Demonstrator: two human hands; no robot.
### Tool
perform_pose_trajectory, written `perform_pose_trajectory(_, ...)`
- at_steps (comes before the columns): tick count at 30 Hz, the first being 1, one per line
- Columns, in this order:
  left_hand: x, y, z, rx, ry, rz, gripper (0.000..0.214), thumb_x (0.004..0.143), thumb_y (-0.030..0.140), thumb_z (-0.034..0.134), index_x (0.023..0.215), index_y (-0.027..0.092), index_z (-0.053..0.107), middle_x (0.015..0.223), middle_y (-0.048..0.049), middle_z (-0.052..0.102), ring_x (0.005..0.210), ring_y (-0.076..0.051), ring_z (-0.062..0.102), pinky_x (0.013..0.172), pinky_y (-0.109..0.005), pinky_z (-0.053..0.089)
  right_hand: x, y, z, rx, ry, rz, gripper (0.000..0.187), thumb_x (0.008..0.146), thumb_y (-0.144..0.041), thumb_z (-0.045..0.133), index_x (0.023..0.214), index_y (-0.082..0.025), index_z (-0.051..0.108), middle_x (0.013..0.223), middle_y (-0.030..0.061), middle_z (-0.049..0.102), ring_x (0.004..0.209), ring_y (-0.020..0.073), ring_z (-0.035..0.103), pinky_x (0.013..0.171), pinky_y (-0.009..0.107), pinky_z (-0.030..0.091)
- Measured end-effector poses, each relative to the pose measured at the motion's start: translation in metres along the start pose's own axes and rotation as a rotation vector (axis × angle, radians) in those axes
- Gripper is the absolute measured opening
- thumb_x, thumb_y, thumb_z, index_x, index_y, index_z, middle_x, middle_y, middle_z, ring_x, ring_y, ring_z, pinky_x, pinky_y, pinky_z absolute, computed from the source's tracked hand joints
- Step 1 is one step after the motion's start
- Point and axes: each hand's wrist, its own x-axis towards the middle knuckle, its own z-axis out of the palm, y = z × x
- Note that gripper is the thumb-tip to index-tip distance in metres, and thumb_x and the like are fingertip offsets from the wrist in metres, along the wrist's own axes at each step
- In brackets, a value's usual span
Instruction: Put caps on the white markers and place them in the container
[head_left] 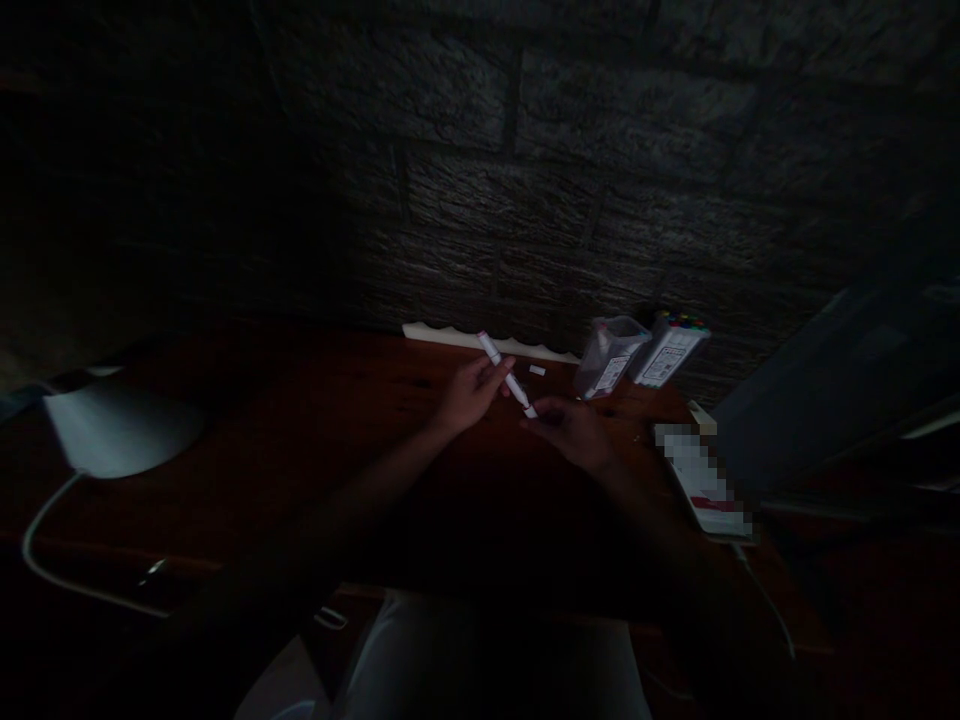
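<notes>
Over the wooden desk, my left hand (pixel 469 395) is closed round the middle of a slim white marker (pixel 493 352), which slants from upper left to lower right. A pinkish tip shows at its upper end. At the lower end, my right hand (pixel 574 432) pinches the marker's white cap (pixel 531 412) between its fingers. Whether that cap is apart from the barrel or still on it, I cannot tell in this dim light. Just beyond the hands lies a small white piece (pixel 537 370) on the desk.
Two clear plastic marker boxes, one showing few markers (pixel 609 355) and one with several coloured tops (pixel 670 350), stand by the brick wall (pixel 480 190). A wavy white strip (pixel 450 337) runs along it. A tablet-like device (pixel 705 485) lies right; a white lamp shade (pixel 124 430) with cable sits left.
</notes>
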Motion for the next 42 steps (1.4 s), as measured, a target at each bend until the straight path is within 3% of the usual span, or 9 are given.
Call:
perform_pose_trajectory(12,0.002,0.0,-0.004,-0.167,-0.066,-0.091,0.036,0.081,0.05,0.063,0.077,0.014,0.068,0.067,-0.0019,0.065,0.052,-0.008,0.049,0.048,-0.022,0.036,0.0,-0.009,-0.002,-0.013,0.271,-0.076,0.02,0.075,-0.037,0.07,0.086,-0.02,0.068,0.082,0.0026,0.072,0.071,0.0161,0.064,0.066,0.027,0.05)
perform_pose_trajectory(18,0.001,-0.002,-0.004,-0.111,-0.042,-0.112,0.039,0.081,0.051,0.063,0.068,0.014,0.068,0.055,0.0012,0.056,0.049,-0.008,0.045,0.048,-0.021,0.032,-0.002,-0.019,-0.005,-0.158,0.391,-0.121,0.013,0.079,-0.033,0.067,0.083,-0.02,0.069,0.078,0.0031,0.069,0.065,0.0147,0.06,0.06,0.026,0.046)
perform_pose_trajectory(24,0.001,-0.002,-0.006,-0.032,0.025,-0.147,0.043,0.078,0.054,0.064,0.062,0.014,0.068,0.051,0.0014,0.054,0.048,-0.008,0.045,0.049,-0.022,0.033,-0.002,-0.017,-0.005,-0.079,0.362,-0.13,0.014,0.078,-0.03,0.068,0.089,-0.02,0.069,0.085,0.004,0.071,0.073,0.0164,0.065,0.066,0.027,0.049)
perform_pose_trajectory(29,-0.001,-0.003,-0.005,0.075,0.004,-0.149,0.045,0.078,0.055,0.064,0.057,0.014,0.065,0.05,0.0006,0.056,0.049,-0.01,0.048,0.05,-0.022,0.036,-0.001,-0.015,-0.002,-0.06,0.221,-0.124,0.016,0.08,-0.031,0.067,0.092,-0.021,0.07,0.089,0.0028,0.074,0.076,0.0171,0.067,0.069,0.027,0.05)
perform_pose_trajectory(33,-0.005,0.001,-0.001,0.192,-0.011,-0.037,0.039,0.076,0.051,0.066,0.062,0.015,0.068,0.054,0.0008,0.059,0.051,-0.011,0.051,0.051,-0.023,0.037,-0.001,-0.016,0.002,-0.034,0.117,-0.185,0.019,0.084,-0.032,0.063,0.1,-0.022,0.069,0.098,0.0027,0.074,0.085,0.0178,0.069,0.076,0.028,0.049)
perform_pose_trajectory(38,-0.007,0.013,0.0,0.317,0.097,0.112,0.032,0.074,0.044,0.071,0.061,0.016,0.062,0.056,0.0028,0.058,0.053,-0.01,0.049,0.053,-0.022,0.039,0.0,-0.013,0.005,-0.031,0.073,-0.199,0.022,0.087,-0.035,0.06,0.103,-0.022,0.066,0.097,0.002,0.072,0.082,0.0163,0.067,0.073,0.027,0.047)
perform_pose_trajectory(42,-0.003,0.018,-0.005,0.248,0.151,0.195,0.021,0.084,0.039,0.061,0.081,0.018,0.064,0.061,0.003,0.059,0.057,-0.01,0.053,0.057,-0.021,0.042,0.0,-0.009,0.006,-0.053,0.049,-0.195,0.022,0.089,-0.039,0.058,0.098,-0.02,0.065,0.087,0.0009,0.069,0.073,0.014,0.062,0.068,0.025,0.044)
